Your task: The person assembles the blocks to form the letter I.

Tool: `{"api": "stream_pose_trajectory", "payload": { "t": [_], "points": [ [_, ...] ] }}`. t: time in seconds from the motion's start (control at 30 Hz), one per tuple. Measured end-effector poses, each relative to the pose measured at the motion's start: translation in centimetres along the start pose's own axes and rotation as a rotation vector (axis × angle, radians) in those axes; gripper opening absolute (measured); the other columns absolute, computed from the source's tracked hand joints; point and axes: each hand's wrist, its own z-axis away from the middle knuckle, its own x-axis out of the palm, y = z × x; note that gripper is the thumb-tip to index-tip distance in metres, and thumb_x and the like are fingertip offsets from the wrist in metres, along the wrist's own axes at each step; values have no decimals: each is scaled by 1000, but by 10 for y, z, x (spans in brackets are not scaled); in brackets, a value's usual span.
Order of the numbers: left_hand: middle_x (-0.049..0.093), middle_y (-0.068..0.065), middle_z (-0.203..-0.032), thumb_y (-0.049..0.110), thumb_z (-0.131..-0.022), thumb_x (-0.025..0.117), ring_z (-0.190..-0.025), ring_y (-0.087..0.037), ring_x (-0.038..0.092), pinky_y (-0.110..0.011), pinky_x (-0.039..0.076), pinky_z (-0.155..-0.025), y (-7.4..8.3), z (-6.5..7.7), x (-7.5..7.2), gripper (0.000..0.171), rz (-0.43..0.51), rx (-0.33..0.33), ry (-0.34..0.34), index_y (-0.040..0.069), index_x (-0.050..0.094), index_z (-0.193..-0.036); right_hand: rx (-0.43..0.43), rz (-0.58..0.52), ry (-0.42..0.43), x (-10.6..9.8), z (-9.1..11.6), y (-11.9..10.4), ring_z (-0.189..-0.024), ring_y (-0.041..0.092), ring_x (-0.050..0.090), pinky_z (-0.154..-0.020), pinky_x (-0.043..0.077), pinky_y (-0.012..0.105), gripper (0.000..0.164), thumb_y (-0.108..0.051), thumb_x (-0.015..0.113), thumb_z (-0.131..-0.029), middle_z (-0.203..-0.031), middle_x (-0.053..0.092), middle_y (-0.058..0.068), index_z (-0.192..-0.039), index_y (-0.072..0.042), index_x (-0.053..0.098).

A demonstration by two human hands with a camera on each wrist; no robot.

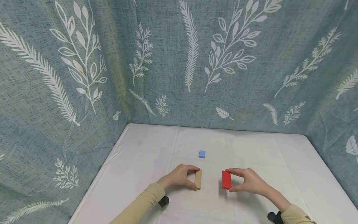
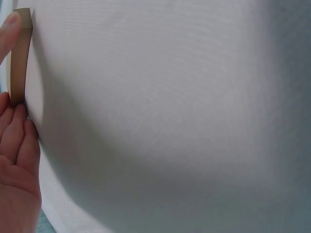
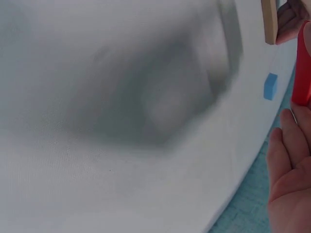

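My left hand [image 1: 180, 176] pinches a tan wooden block [image 1: 198, 179] by its two ends, thumb at the near end and fingers at the far one. In the left wrist view this long block [image 2: 20, 63] shows at the left edge, close over the white cloth. To the right, my right hand [image 1: 250, 182] grips a red block [image 1: 226, 180] between thumb and fingers the same way, with a shadow beneath it. The red block [image 3: 302, 68] is partly cut off in the right wrist view. A small blue block [image 1: 202, 154] lies on the table beyond both hands.
A white cloth covers the table [image 1: 156, 140]. Behind and beside it hangs a blue-green curtain [image 1: 167, 62] with white leaf prints. Black straps with small devices [image 1: 163, 201] are at both wrists.
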Motion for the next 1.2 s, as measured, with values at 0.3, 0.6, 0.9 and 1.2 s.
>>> {"api": "stream_pose_trajectory", "payload": {
  "t": [0.3, 0.6, 0.9, 1.2],
  "points": [
    [61, -3, -130, 32, -64, 87, -125, -19, 54, -28, 42, -107, -1, -1, 1, 72, -8, 5, 5, 11, 60, -128, -9, 15, -7, 0, 1, -8, -112, 32, 63, -89, 54, 50, 69, -45, 82, -67, -122, 66, 10, -124, -12, 62],
    [62, -4, -130, 31, -64, 87, -125, -20, 54, -28, 43, -107, 1, -1, 0, 72, -8, 9, 2, 10, 60, -127, 5, -9, -38, 5, -1, -12, -112, 32, 62, -90, 53, 50, 66, -36, 84, -66, -121, 66, 9, -123, -11, 62],
    [62, -2, -130, 32, -64, 87, -125, -19, 54, -28, 42, -107, 0, -1, 1, 72, -7, -8, -4, 11, 60, -127, 14, 10, -93, 13, -2, -12, -111, 29, 63, -88, 55, 48, 64, -39, 84, -67, -120, 67, 4, -122, -14, 64],
    [61, -2, -131, 32, -65, 87, -126, -18, 53, -28, 42, -107, 0, -2, 1, 72, -9, -13, -11, 12, 59, -128, 42, -9, -109, 21, -2, -9, -111, 28, 63, -89, 54, 48, 65, -42, 83, -67, -120, 68, 6, -121, -12, 64]
  ]
}}
